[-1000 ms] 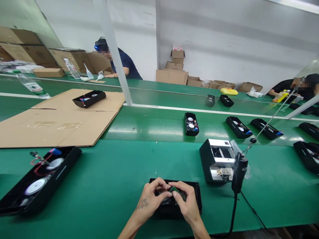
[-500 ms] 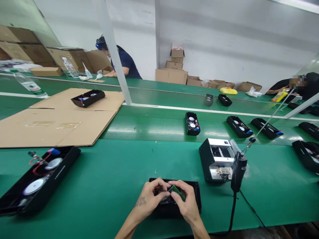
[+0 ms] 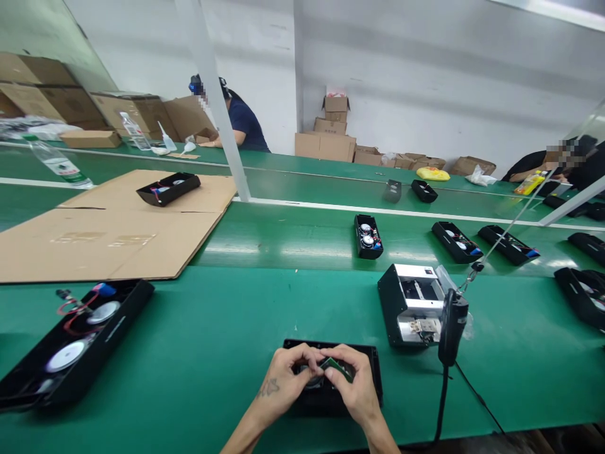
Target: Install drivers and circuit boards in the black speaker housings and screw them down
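Low in the head view, a black speaker housing [image 3: 374, 372] lies on the green bench in front of me. Over its middle, my right hand [image 3: 353, 378] pinches a small green circuit board [image 3: 338, 366] between thumb and fingers. My left hand [image 3: 293, 375] meets it from the other side, thumb and fingertips pressed together at the board's left edge. Whatever those left fingertips grip is too small and covered to make out. Part of a round speaker driver shows beneath the left fingers; my hands hide most of the housing's inside.
Right of my hands stands a black-and-silver machine [image 3: 411, 306]; a black electric screwdriver [image 3: 452, 328] hangs beside it. An open speaker housing [image 3: 80, 343] with wires lies left, below a cardboard sheet [image 3: 118, 239]. Several housings [image 3: 368, 236] rest on the conveyor. Two people work across the bench.
The green board has tilted flatter between my fingers. Both hands stay over the housing with nearly the same grip. A person at the far left has shifted their head slightly.
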A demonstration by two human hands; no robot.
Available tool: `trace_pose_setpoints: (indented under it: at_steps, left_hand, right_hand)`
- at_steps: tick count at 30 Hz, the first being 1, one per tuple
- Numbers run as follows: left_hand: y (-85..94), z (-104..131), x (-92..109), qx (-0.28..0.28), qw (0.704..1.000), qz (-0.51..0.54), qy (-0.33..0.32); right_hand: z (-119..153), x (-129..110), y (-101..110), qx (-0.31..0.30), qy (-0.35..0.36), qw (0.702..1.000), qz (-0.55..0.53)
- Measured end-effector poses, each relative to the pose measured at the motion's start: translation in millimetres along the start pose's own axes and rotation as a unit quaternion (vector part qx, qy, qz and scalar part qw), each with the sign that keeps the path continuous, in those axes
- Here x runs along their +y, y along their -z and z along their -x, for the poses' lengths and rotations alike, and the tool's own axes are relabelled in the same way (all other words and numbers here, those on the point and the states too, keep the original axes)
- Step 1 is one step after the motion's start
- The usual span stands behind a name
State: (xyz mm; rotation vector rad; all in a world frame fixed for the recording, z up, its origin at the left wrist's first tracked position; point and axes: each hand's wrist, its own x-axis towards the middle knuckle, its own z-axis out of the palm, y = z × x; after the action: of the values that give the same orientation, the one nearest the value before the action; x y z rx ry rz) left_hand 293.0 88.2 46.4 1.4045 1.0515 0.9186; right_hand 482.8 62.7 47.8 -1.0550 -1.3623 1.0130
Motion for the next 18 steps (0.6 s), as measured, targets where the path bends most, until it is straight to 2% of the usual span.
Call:
trace_pose_setpoints:
  at_steps: [6, 18]
  left_hand:
    - [-0.6, 7, 4, -0.003, 1.000, -0.003, 0.019]
    - [-0.9, 1, 1, -0.010, 1.000, -0.021, -0.019]
  right_hand:
    - [9, 4, 2, -0.014, 0.028, 0.999, 0.035]
    - [3, 7, 1, 0.004, 0.028, 0.998, 0.061]
